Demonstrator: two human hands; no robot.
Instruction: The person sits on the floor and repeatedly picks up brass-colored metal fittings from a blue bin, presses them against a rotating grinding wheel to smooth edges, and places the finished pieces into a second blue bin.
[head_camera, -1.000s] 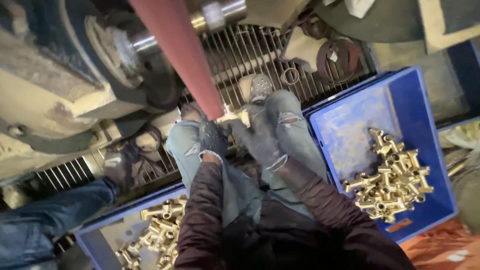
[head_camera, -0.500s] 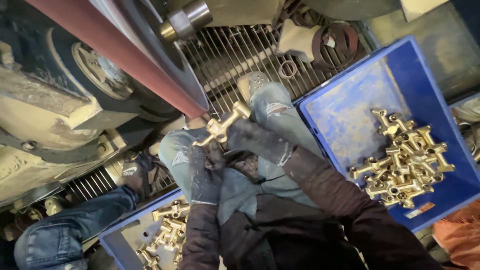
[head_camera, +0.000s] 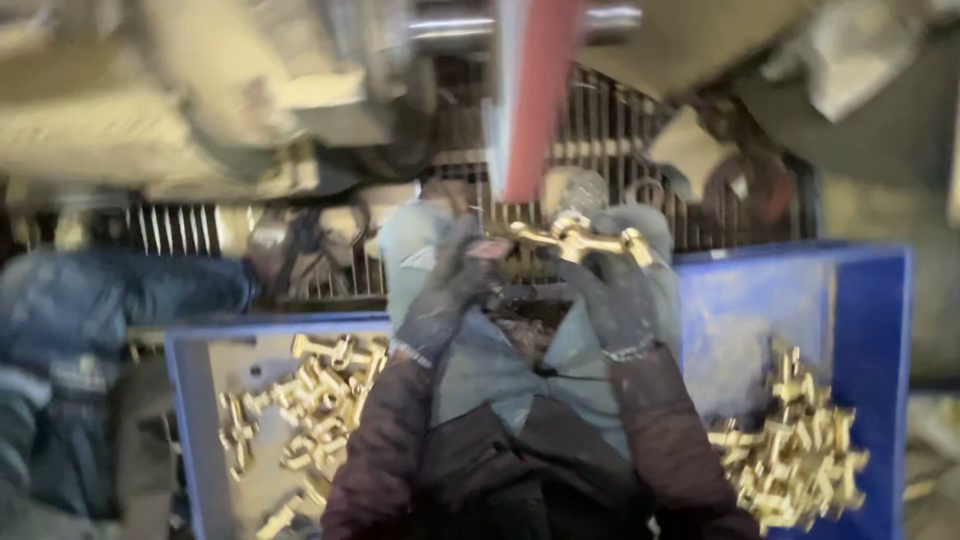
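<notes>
1. The left hand (head_camera: 445, 295), in a dark work glove, is closed around the left end of a brass fitting (head_camera: 575, 240), fingers curled tight on it
2. The right hand (head_camera: 615, 290), gloved the same way, grips the fitting's right end, so both hands hold the one piece between them
3. The fitting sits level in front of the person's knees, just below the lower end of a red sanding belt (head_camera: 535, 95); the blur hides whether it touches the belt
4. A blue crate (head_camera: 880, 330) on the right holds a heap of brass fittings (head_camera: 795, 455)
5. Another blue crate (head_camera: 195, 420) on the left holds more loose brass parts (head_camera: 310, 400)
6. A metal grate (head_camera: 610, 130) runs behind the belt
7. At far left shows another person's leg in blue jeans (head_camera: 110, 290)
</notes>
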